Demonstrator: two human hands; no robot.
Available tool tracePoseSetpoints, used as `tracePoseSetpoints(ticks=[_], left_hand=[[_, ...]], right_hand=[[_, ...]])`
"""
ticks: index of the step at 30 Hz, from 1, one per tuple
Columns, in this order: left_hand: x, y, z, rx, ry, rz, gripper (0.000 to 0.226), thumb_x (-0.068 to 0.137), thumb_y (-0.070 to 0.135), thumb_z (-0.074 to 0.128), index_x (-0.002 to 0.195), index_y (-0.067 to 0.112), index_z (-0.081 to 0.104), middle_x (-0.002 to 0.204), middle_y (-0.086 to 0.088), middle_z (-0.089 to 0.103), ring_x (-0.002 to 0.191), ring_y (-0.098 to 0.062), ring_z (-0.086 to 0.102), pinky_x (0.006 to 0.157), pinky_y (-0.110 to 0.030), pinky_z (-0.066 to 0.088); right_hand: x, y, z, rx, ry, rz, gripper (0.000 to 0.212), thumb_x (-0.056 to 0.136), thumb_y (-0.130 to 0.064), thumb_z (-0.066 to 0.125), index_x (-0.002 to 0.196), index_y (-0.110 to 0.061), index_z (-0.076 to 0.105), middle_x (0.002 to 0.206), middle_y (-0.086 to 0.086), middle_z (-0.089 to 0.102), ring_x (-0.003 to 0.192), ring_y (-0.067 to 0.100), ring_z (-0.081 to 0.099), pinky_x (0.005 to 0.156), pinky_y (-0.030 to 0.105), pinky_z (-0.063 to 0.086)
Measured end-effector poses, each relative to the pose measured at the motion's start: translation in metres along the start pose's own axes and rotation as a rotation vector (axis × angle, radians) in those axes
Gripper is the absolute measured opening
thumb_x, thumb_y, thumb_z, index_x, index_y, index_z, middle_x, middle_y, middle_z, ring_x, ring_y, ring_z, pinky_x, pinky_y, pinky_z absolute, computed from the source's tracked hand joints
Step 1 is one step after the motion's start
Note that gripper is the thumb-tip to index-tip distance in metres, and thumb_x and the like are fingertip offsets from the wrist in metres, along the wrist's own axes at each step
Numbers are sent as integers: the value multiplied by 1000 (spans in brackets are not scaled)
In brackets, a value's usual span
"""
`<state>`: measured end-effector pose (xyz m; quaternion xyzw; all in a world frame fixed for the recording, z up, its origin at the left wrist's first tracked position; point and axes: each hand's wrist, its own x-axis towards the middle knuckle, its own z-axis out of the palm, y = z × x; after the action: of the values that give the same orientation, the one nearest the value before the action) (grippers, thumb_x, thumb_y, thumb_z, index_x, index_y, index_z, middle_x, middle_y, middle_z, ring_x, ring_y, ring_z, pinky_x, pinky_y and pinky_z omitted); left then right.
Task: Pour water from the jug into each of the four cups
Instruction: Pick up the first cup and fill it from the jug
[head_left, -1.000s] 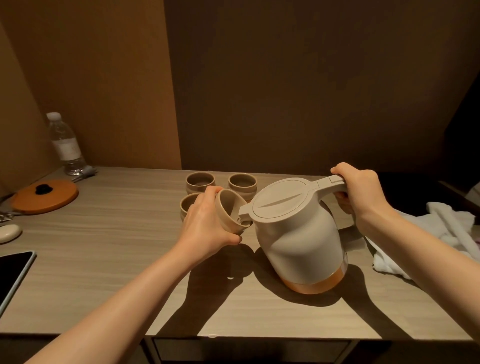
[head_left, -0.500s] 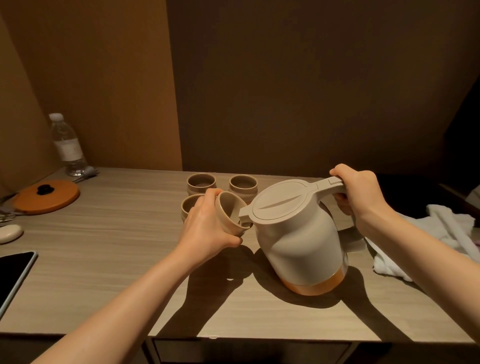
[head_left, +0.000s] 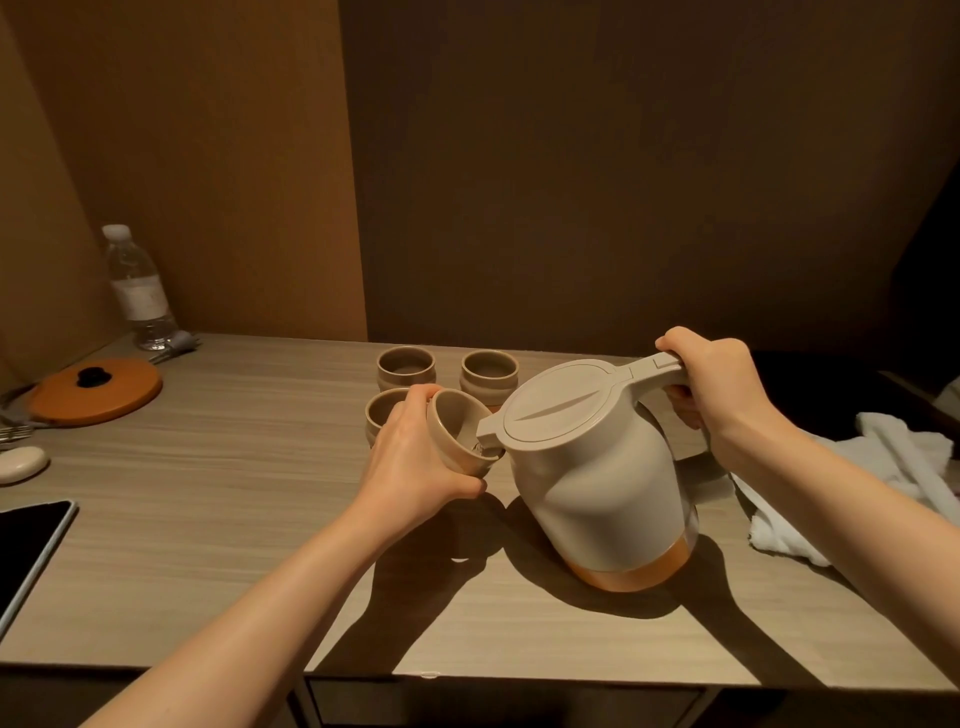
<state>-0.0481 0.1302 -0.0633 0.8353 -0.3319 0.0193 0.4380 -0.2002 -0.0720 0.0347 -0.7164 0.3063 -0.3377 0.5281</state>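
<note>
A beige jug (head_left: 592, 467) with an orange base band is tilted to the left, its spout inside a beige cup (head_left: 454, 426). My right hand (head_left: 711, 384) grips the jug's handle at the top. My left hand (head_left: 415, 457) holds that cup tilted toward the spout, above the table. A little water shows at the spout inside the cup. Three more cups stand on the table behind: one at back left (head_left: 405, 364), one at back right (head_left: 490, 371), and one at front left (head_left: 384, 410), partly hidden by my left hand.
A water bottle (head_left: 137, 291) stands at the back left, with an orange lid (head_left: 96, 389) near it. A dark tablet (head_left: 31, 545) and a small white object (head_left: 21, 464) lie at the left edge. A white towel (head_left: 893, 483) lies at the right. The wooden table (head_left: 234, 493) ends near me.
The jug has tipped slightly further toward the cup; both hands stay almost where they were.
</note>
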Motion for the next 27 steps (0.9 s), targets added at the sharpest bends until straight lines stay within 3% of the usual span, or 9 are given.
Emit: tracePoseSetpoints(ticks=[5, 21, 27], left_hand=[[-1, -1, 0, -21, -4, -4, 102, 45, 32, 93, 130, 29, 37, 124, 6, 52, 113, -13, 50, 88, -35, 51], [-5, -4, -1, -34, -2, -23, 102, 46, 30, 93, 130, 29, 37, 125, 6, 51, 114, -14, 51, 89, -33, 52], [-6, -6, 0, -45, -1, -26, 102, 45, 31, 93, 130, 28, 37, 124, 6, 51, 114, -13, 51, 90, -33, 51]], right_hand=[[1, 1, 0, -20, 6, -3, 36, 86, -26, 53, 54, -11, 48, 47, 1, 42, 33, 3, 36, 41, 23, 28], [2, -3, 6, -76, 0, -29, 37, 84, -29, 54, 52, -12, 49, 49, 3, 43, 44, 12, 36, 46, 28, 27], [2, -4, 7, -69, -9, -34, 38, 85, -27, 53, 51, -11, 47, 44, 0, 41, 40, 10, 34, 43, 26, 26]])
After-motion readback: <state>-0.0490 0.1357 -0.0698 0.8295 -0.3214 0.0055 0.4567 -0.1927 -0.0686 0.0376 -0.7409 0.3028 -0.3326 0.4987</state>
